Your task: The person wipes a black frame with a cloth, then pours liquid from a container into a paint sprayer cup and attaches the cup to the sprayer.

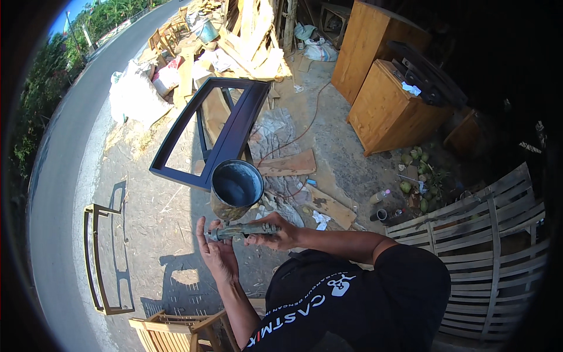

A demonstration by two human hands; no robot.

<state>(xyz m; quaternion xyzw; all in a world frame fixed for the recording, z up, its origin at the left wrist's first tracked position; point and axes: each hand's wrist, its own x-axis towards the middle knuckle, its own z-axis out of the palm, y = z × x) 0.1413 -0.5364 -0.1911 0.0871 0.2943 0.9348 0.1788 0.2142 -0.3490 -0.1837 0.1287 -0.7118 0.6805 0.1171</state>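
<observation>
My right hand [281,231] is wrapped round the back part of a grimy, greenish metal spray gun [245,230], which lies level with its nozzle to the left. At that nozzle end is my left hand [219,255], its index finger stretched up and other fingers curled round the tip. Directly above the gun's body stands an open round cup [227,212], dark blue-grey inside and stained brown outside. Its lower end seems to join the gun. Just beyond the cup, a dark, glossy wooden frame [231,138] with a curved side rests raised off the ground.
A thin orange hose [316,108] crosses the ground past loose boards [331,206]. Wooden cabinets [378,105] stand at the far right, near green coconuts [406,186]. A slatted bench [487,246] is close on my right. A narrow frame [97,258] and wooden chair [167,331] are left.
</observation>
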